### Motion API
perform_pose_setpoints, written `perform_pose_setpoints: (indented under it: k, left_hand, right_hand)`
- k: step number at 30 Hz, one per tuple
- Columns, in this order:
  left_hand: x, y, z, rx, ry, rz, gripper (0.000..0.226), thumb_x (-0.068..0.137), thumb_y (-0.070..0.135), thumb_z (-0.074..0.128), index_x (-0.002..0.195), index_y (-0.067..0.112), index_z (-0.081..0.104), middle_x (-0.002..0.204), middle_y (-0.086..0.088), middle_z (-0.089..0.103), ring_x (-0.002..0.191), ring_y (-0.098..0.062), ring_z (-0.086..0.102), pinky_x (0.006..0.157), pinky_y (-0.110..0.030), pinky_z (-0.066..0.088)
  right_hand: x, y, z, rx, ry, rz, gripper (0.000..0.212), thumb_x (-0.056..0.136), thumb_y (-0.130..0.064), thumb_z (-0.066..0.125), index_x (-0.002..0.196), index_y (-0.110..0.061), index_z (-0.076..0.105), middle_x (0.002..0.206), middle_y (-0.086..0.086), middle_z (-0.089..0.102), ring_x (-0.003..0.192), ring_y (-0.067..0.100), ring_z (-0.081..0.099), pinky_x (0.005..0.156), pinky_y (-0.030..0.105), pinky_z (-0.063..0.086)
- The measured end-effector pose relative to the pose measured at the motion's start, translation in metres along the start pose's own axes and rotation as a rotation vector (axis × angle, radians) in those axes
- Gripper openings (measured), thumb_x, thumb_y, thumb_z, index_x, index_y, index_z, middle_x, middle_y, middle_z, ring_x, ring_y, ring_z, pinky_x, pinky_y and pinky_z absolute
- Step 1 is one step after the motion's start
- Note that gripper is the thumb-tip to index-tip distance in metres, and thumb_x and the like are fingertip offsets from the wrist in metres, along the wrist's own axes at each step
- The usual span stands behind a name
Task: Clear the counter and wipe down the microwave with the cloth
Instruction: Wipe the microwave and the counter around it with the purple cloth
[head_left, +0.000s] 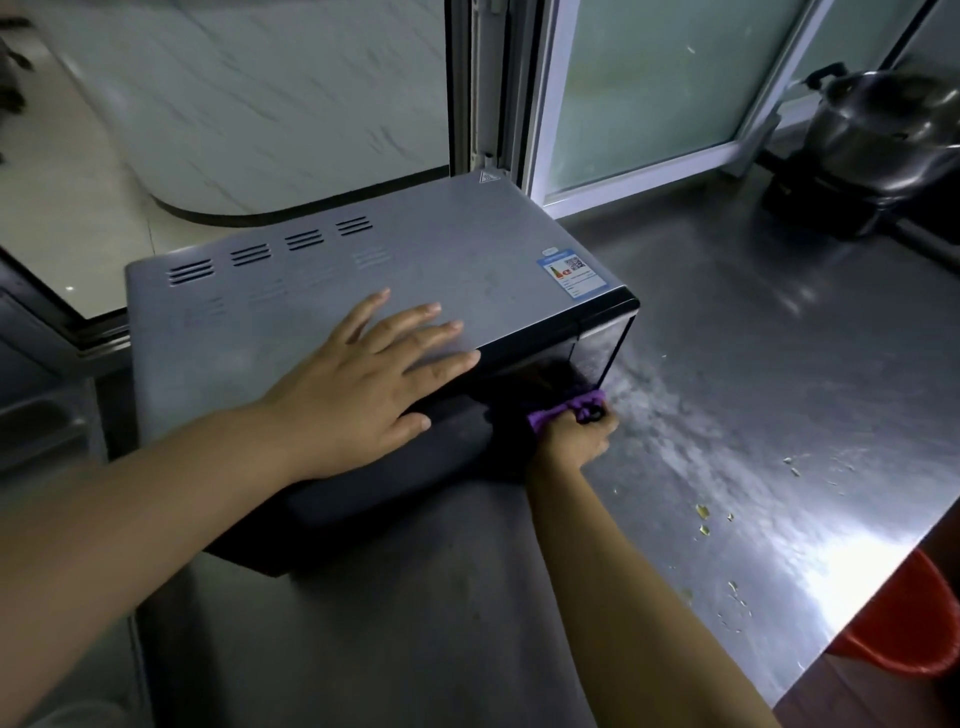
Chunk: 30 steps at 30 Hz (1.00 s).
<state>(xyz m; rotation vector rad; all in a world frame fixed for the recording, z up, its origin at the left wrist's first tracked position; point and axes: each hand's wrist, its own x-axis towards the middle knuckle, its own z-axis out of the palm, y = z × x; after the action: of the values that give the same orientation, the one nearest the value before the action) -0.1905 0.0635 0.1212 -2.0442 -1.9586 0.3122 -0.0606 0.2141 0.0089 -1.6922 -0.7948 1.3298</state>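
A grey microwave (426, 244) with a black front stands on the steel counter (753, 374). My left hand (363, 384) lies flat on its top, fingers spread, near the front edge. My right hand (574, 439) grips a bunched purple cloth (569, 408) and presses it against the lower right part of the black door. Most of the cloth is hidden in my fist.
Small yellowish crumbs (704, 512) and a smeared streak lie on the counter right of the microwave. A metal pot (883, 140) sits on a burner at the back right. A red bucket (914, 623) stands below the counter's right edge. A window frame (540, 104) rises behind.
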Motion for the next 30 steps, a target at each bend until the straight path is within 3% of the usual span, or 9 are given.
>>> perform_pose_setpoints:
  k: [5, 9, 13, 15, 18, 22, 26, 30]
  left_hand:
    - [0.002, -0.003, 0.002, -0.108, 0.063, 0.009, 0.061, 0.085, 0.045, 0.037, 0.141, 0.02, 0.036, 0.145, -0.006, 0.039, 0.139, -0.024, 0.022, 0.112, -0.05, 0.014]
    - [0.001, -0.003, 0.003, -0.194, 0.082, -0.014, 0.058, 0.086, 0.046, 0.039, 0.139, 0.022, 0.041, 0.143, -0.002, 0.043, 0.139, -0.023, 0.022, 0.113, -0.047, 0.013]
    - [0.002, -0.002, 0.001, -0.298, 0.174, -0.072, 0.051, 0.091, 0.041, 0.035, 0.134, 0.017, 0.048, 0.137, -0.002, 0.049, 0.137, -0.021, 0.025, 0.114, -0.041, 0.011]
    - [0.002, -0.001, 0.0, -0.321, 0.2, -0.085, 0.05, 0.091, 0.038, 0.035, 0.131, 0.014, 0.051, 0.134, -0.003, 0.052, 0.136, -0.021, 0.026, 0.113, -0.036, 0.009]
    - [0.003, -0.001, 0.002, -0.329, 0.204, -0.071, 0.049, 0.09, 0.037, 0.036, 0.128, 0.013, 0.054, 0.132, -0.004, 0.054, 0.134, -0.021, 0.028, 0.113, -0.033, 0.008]
    - [0.003, -0.001, 0.003, -0.331, 0.216, -0.068, 0.048, 0.089, 0.036, 0.037, 0.127, 0.014, 0.055, 0.131, -0.004, 0.054, 0.134, -0.021, 0.028, 0.112, -0.036, 0.012]
    - [0.003, -0.003, 0.005, -0.37, 0.216, -0.074, 0.047, 0.09, 0.037, 0.035, 0.128, 0.016, 0.054, 0.133, -0.001, 0.053, 0.135, -0.019, 0.026, 0.111, -0.037, 0.014]
    - [0.002, -0.005, 0.007, -0.385, 0.226, -0.07, 0.047, 0.09, 0.038, 0.035, 0.128, 0.018, 0.053, 0.133, 0.0, 0.052, 0.135, -0.017, 0.025, 0.11, -0.037, 0.015]
  right_hand:
    - [-0.002, 0.0, 0.002, -0.017, 0.013, 0.008, 0.04, 0.086, 0.003, 0.038, 0.124, -0.008, 0.047, 0.126, 0.02, 0.04, 0.107, 0.036, 0.051, 0.092, 0.029, 0.039]
    - [-0.045, -0.023, 0.002, 0.129, -0.045, -0.203, 0.044, 0.084, 0.006, 0.044, 0.125, -0.009, 0.047, 0.116, 0.009, 0.039, 0.11, 0.026, 0.049, 0.097, 0.028, 0.039]
    - [-0.085, -0.035, -0.001, 0.267, -0.127, -0.287, 0.052, 0.086, 0.008, 0.048, 0.131, -0.015, 0.043, 0.124, 0.004, 0.036, 0.117, 0.011, 0.042, 0.095, 0.005, 0.031]
    - [-0.09, -0.031, 0.0, 0.297, -0.111, -0.316, 0.051, 0.086, 0.009, 0.049, 0.131, -0.015, 0.043, 0.121, -0.001, 0.036, 0.118, 0.008, 0.041, 0.095, 0.001, 0.028]
    - [-0.084, -0.017, 0.004, 0.301, -0.062, -0.265, 0.053, 0.085, 0.013, 0.045, 0.131, -0.012, 0.044, 0.123, 0.002, 0.037, 0.119, 0.011, 0.042, 0.097, 0.005, 0.03]
    - [-0.064, 0.011, 0.005, 0.189, -0.038, 0.019, 0.049, 0.086, 0.011, 0.039, 0.131, -0.006, 0.044, 0.13, 0.018, 0.035, 0.116, 0.031, 0.048, 0.095, 0.019, 0.034]
    - [-0.059, 0.029, 0.006, 0.047, -0.047, 0.168, 0.045, 0.088, 0.003, 0.039, 0.13, -0.011, 0.045, 0.128, 0.017, 0.039, 0.113, 0.035, 0.049, 0.097, 0.03, 0.038]
    - [-0.073, 0.018, 0.006, 0.041, -0.08, 0.172, 0.041, 0.09, -0.003, 0.04, 0.129, -0.016, 0.043, 0.129, 0.012, 0.036, 0.115, 0.034, 0.046, 0.096, 0.033, 0.038]
